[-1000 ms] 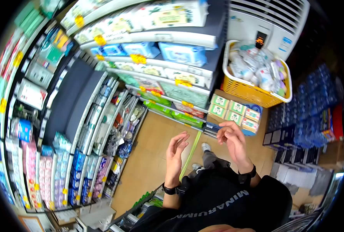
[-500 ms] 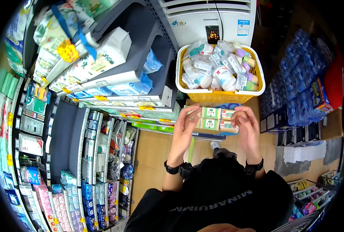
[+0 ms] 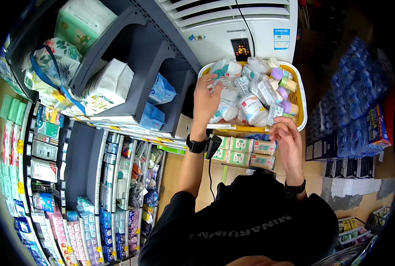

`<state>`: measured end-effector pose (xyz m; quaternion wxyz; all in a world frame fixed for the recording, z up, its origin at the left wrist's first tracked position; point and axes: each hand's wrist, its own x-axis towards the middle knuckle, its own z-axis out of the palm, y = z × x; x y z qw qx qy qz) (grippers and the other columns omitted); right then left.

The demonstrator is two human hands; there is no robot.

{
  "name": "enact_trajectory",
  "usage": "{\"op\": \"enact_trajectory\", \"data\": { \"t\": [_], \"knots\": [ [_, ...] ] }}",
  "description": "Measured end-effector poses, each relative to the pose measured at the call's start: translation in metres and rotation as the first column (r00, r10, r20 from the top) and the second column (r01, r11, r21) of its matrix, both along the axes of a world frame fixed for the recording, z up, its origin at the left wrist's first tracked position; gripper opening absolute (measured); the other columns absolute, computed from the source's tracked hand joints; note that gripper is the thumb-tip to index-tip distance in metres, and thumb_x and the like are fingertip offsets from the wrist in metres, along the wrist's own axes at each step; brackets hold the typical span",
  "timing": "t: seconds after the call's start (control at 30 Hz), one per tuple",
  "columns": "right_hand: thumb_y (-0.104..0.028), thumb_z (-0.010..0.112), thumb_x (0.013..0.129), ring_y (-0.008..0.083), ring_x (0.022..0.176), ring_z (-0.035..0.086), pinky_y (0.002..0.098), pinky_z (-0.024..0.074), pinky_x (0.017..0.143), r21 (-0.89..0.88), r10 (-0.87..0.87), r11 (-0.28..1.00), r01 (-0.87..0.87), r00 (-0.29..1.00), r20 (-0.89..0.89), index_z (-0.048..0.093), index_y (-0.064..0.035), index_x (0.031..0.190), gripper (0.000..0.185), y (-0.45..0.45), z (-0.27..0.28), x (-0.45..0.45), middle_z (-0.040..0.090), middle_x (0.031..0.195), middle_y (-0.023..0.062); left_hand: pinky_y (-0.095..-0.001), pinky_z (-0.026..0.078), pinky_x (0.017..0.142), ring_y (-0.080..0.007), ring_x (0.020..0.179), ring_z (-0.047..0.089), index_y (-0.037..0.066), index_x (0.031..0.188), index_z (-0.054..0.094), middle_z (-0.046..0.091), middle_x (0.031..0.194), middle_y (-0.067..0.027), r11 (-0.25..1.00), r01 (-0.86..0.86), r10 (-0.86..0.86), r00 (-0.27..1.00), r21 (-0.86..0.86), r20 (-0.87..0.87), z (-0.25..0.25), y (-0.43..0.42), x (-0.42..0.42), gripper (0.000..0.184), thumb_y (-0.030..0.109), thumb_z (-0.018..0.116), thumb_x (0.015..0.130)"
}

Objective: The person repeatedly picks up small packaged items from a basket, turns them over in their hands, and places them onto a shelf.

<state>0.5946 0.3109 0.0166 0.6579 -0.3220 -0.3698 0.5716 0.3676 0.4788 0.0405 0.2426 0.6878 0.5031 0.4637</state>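
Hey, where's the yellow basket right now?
In the head view, the yellow basket is above and right of centre, in front of the white unit with the lit display, its left side by the left hand.

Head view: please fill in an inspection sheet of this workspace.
Surface: tan tiled floor, partly visible
Job's things: yellow plastic basket with white rim, heaped with clear and white plastic containers
Clutter: green-and-white packs beside the basket
Grips: left hand at basket's left end, right hand near front rim; hold unclear
Cables: black cord down white appliance; thin black lead below left wrist
Surroundings: dark grey shelving; stacked blue plastic bottles
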Motion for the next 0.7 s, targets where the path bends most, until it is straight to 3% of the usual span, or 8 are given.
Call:
{"op": "enact_trajectory", "data": {
  "t": [0.07, 0.2, 0.37, 0.57, 0.7],
  "knots": [
    [-0.016, 0.051, 0.097, 0.0125, 0.082, 0.055, 0.0272, 0.042, 0.078, -0.002, 0.009, 1.0, -0.009, 1.0, 0.002, 0.055, -0.0012, 0.12, 0.027, 0.005, -0.001, 0.003, 0.062, 0.093, 0.0067, -0.0406, 0.05, 0.092, -0.035, 0.112, 0.061, -0.001, 0.118, 0.059, 0.061, 0.12, -0.0217, 0.998, -0.044, 0.047, 0.996, 0.038, -0.078, -0.014, 0.022, -0.005, 0.038, 0.018, 0.069, 0.087],
    [-0.015, 0.051, 0.098, 0.0127, 0.083, 0.055, 0.0271, 0.042, 0.078, -0.012, 0.01, 1.0, -0.01, 1.0, -0.002, 0.055, -0.001, 0.119, 0.026, 0.013, -0.003, 0.008, 0.062, 0.093, 0.0068, -0.0403, 0.047, 0.098, -0.036, 0.117, 0.059, -0.002, 0.124, 0.057, 0.059, 0.125, -0.023, 0.996, -0.072, 0.082, 0.976, 0.057, -0.201, -0.027, 0.047, -0.013, 0.048, 0.021, 0.071, 0.084],
    [-0.015, 0.051, 0.098, 0.0131, 0.083, 0.055, 0.0271, 0.042, 0.078, -0.007, 0.022, 1.0, -0.022, 1.0, -0.018, 0.055, -0.0007, 0.119, 0.026, 0.021, -0.006, 0.011, 0.062, 0.092, 0.0066, -0.0389, 0.043, 0.105, -0.0366, 0.124, 0.054, -0.005, 0.134, 0.05, 0.055, 0.134, -0.0245, 0.998, -0.023, 0.008, 0.97, -0.058, -0.243, -0.04, 0.066, -0.013, 0.068, 0.026, 0.075, 0.08],
    [-0.015, 0.051, 0.098, 0.0125, 0.081, 0.054, 0.0267, 0.0419, 0.077, -0.011, 0.016, 1.0, -0.016, 1.0, -0.005, 0.056, -0.0008, 0.119, 0.026, 0.024, -0.01, 0.012, 0.062, 0.092, 0.0068, -0.0378, 0.041, 0.106, -0.0363, 0.125, 0.054, -0.006, 0.135, 0.049, 0.055, 0.136, -0.025, 0.968, -0.079, 0.021, 0.971, -0.239, -0.237, -0.031, 0.066, -0.007, 0.072, 0.032, 0.075, 0.079],
    [-0.015, 0.051, 0.098, 0.0124, 0.081, 0.054, 0.0265, 0.0418, 0.076, -0.022, 0.023, 0.999, -0.023, 1.0, -0.002, 0.056, -0.0011, 0.119, 0.026, 0.026, -0.01, 0.013, 0.062, 0.092, 0.0067, -0.039, 0.043, 0.105, -0.0373, 0.123, 0.056, -0.004, 0.137, 0.049, 0.057, 0.134, -0.0249, 0.987, -0.091, 0.052, 0.96, -0.133, -0.275, -0.047, 0.075, -0.014, 0.072, 0.034, 0.073, 0.08]
  ]
}}
